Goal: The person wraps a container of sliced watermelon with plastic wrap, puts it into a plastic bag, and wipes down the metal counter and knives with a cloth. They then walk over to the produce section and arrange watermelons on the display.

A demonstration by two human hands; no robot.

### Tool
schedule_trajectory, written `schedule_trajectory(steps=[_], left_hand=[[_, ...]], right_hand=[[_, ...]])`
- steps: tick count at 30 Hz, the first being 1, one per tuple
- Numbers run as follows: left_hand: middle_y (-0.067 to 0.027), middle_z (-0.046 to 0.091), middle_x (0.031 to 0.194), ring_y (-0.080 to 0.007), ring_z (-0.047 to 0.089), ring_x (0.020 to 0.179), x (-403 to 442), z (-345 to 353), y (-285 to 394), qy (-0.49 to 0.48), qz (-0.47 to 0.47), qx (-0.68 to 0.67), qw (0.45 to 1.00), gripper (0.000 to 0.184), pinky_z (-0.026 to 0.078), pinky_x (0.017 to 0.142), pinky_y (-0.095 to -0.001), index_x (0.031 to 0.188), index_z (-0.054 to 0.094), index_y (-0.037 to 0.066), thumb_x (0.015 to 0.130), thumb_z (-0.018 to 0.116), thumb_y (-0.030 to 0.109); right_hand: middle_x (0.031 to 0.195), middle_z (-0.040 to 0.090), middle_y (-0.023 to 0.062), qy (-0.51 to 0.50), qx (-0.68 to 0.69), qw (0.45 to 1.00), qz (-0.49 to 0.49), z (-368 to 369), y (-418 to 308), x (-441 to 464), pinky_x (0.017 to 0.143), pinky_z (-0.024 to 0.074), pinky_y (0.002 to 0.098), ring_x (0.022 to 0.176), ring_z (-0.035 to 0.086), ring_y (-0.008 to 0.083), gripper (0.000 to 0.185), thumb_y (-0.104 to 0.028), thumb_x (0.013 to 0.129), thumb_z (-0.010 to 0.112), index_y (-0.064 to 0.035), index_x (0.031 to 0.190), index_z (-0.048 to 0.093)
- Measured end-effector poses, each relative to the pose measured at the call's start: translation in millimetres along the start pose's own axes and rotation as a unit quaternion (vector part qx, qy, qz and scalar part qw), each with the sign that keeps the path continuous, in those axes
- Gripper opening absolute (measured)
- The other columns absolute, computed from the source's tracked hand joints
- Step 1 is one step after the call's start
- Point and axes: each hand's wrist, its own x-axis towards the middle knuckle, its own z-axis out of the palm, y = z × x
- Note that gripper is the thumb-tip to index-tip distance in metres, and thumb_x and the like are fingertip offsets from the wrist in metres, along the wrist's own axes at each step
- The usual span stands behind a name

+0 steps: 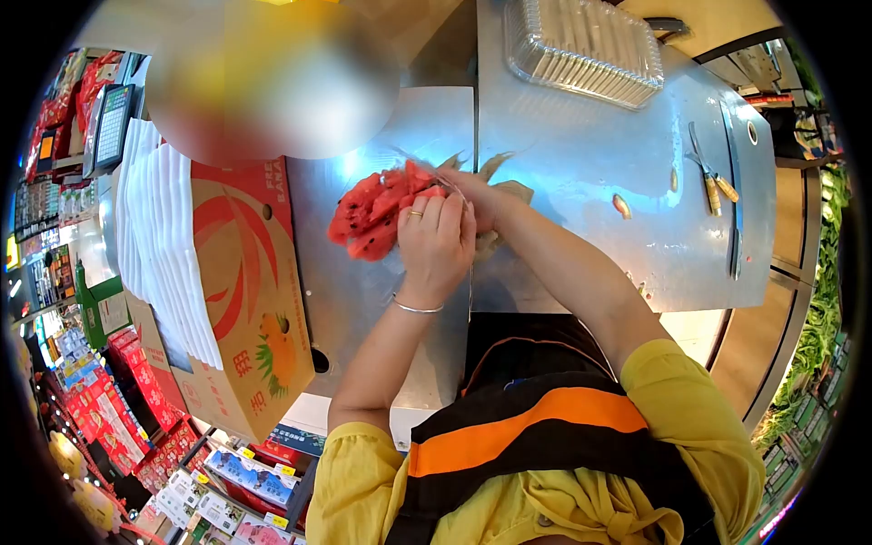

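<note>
Red watermelon pieces [371, 211] with black seeds lie in a pile on the metal table. A clear plastic container [463, 193] seems to enclose them, though glare and my hands hide most of its outline. My left hand [434, 234], with a ring and a bracelet, is closed at the container's near right edge, its fingers bent over it. Close beside it, my right hand [481, 202] grips the same edge, its fingertips largely hidden behind the left. Crumpled pale, see-through plastic [509, 189] lies under and behind my right hand.
A carton [241, 272] with stacked white foam sheets [163, 236] stands on the left. Nested clear plastic boxes [590, 50] sit at the upper right. A long knife [734, 182] and wooden-handled tools [711, 186] lie far right, near fruit scraps [621, 206]. A blurred person [272, 82] faces the table.
</note>
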Motion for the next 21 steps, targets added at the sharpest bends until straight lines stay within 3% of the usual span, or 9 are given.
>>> schedule_trajectory(steps=[4,8,10,11,13,14,16,18,21], left_hand=[[-0.006,0.053,0.073,-0.0244,0.053,0.072,12.2,2.1,-14.8,-0.001,-0.015,0.039,0.999,0.01,0.038,0.064,-0.0364,0.08,0.056,0.005,0.078,0.062,0.013],[-0.0056,0.053,0.073,-0.0237,0.053,0.073,15.9,1.0,-15.6,-0.009,-0.022,0.089,0.996,0.01,0.038,0.065,-0.0361,0.079,0.057,0.007,0.078,0.062,0.016],[-0.0054,0.054,0.073,-0.0239,0.054,0.074,13.3,2.1,-16.9,-0.054,-0.039,0.105,0.992,0.012,0.039,0.066,-0.0365,0.079,0.059,0.009,0.076,0.064,0.018],[-0.0054,0.054,0.073,-0.0239,0.054,0.074,10.8,3.2,-17.3,-0.052,-0.039,0.101,0.993,0.012,0.039,0.066,-0.0365,0.079,0.059,0.009,0.076,0.064,0.018],[-0.0055,0.054,0.074,-0.0244,0.054,0.076,2.0,7.2,-14.8,-0.106,-0.046,0.098,0.988,0.014,0.039,0.067,-0.0374,0.08,0.06,0.01,0.074,0.066,0.02],[-0.006,0.054,0.076,-0.025,0.054,0.078,-3.1,7.5,-13.8,-0.137,-0.047,0.098,0.985,0.017,0.04,0.066,-0.0384,0.084,0.061,0.009,0.073,0.067,0.021],[-0.0059,0.053,0.077,-0.0247,0.053,0.079,-16.6,13.6,-19.0,-0.138,-0.052,0.093,0.985,0.019,0.04,0.067,-0.0386,0.084,0.059,0.009,0.073,0.067,0.022],[-0.0057,0.053,0.078,-0.0244,0.053,0.08,-22.2,17.1,-24.0,-0.14,-0.052,0.09,0.985,0.021,0.04,0.067,-0.0388,0.085,0.058,0.009,0.072,0.067,0.024],[-0.0056,0.054,0.079,-0.0248,0.053,0.082,-24.0,17.0,-27.1,-0.137,-0.063,0.077,0.986,0.026,0.04,0.068,-0.04,0.092,0.059,0.009,0.072,0.068,0.023]], right_hand=[[0.109,0.059,0.008,0.013,-0.105,0.993,0.045,4.0,13.8,-7.0,0.088,0.0464,0.0333,0.101,0.056,0.0179,0.043,-0.047,0.091,0.041,-0.0092,0.108,0.055],[0.106,0.06,0.0075,0.035,-0.089,0.991,0.096,2.9,16.4,-28.3,0.085,0.0471,0.0322,0.1,0.056,0.0174,0.041,-0.043,0.092,0.04,-0.0085,0.108,0.055],[0.104,0.061,0.0109,0.081,-0.425,0.89,0.144,-30.3,23.2,-42.9,0.08,0.0479,0.0346,0.093,0.059,0.0219,0.038,-0.038,0.09,0.043,-0.0061,0.107,0.057],[0.104,0.061,0.0109,0.085,-0.426,0.889,0.144,-31.4,15.8,-60.0,0.08,0.0479,0.0346,0.093,0.059,0.0219,0.038,-0.038,0.09,0.043,-0.0061,0.107,0.057],[0.1,0.061,0.0149,-0.035,-0.745,0.662,0.077,-27.5,-2.6,-96.9,0.079,0.0459,0.0355,0.091,0.058,0.028,0.034,-0.033,0.086,0.048,-0.0067,0.103,0.061],[0.1,0.061,0.0149,-0.024,-0.746,0.661,0.079,-22.5,-8.2,-108.1,0.079,0.0459,0.0355,0.091,0.058,0.028,0.034,-0.033,0.086,0.048,-0.0067,0.103,0.061],[0.096,0.061,0.0151,0.085,-0.707,0.699,-0.066,-16.6,-12.1,-130.8,0.083,0.0414,0.0431,0.096,0.055,0.0315,0.03,-0.033,0.081,0.053,-0.0101,0.095,0.066],[0.091,0.062,0.0118,0.036,-0.786,0.611,-0.087,-11.6,21.8,-126.4,0.092,0.0316,0.0563,0.097,0.055,0.0306,0.028,-0.036,0.079,0.054,-0.0124,0.087,0.068],[0.072,0.063,0.0086,0.079,-0.836,0.527,-0.129,-4.4,101.4,-107.3,0.096,0.0087,0.0731,0.087,0.06,0.0311,0.024,-0.033,0.076,0.055,-0.0132,0.079,0.068]])
